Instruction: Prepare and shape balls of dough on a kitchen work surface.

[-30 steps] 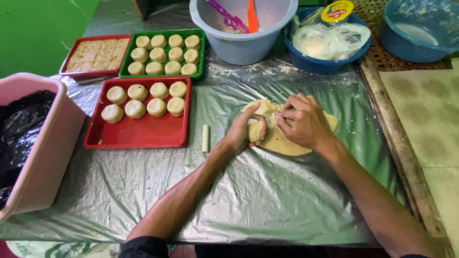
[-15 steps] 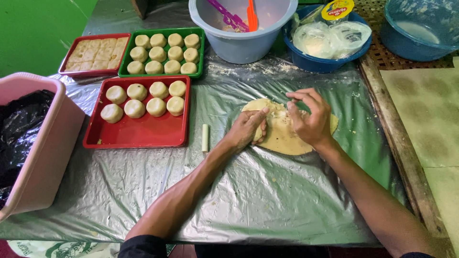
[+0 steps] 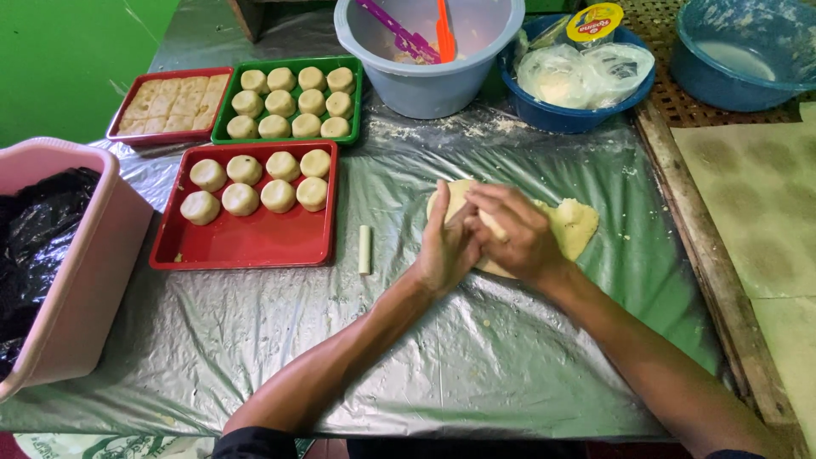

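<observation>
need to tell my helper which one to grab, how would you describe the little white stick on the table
Start at the big red tray holding seven dough rounds, on the plastic-covered table. Just off its right edge, between it and the left hand, lies the small white stick. It is the only thin, straight piece there, lying alone on the plastic sheet; everything nearby is round or flat dough.

Red tray (image 3: 246,246), green tray (image 3: 223,119), pink bin (image 3: 93,280)

A round yellow-and-red labelled packet (image 3: 594,21) stands at the back of the blue bowl (image 3: 544,115), behind two clear plastic bags (image 3: 582,72) lying in the bowl.
</observation>
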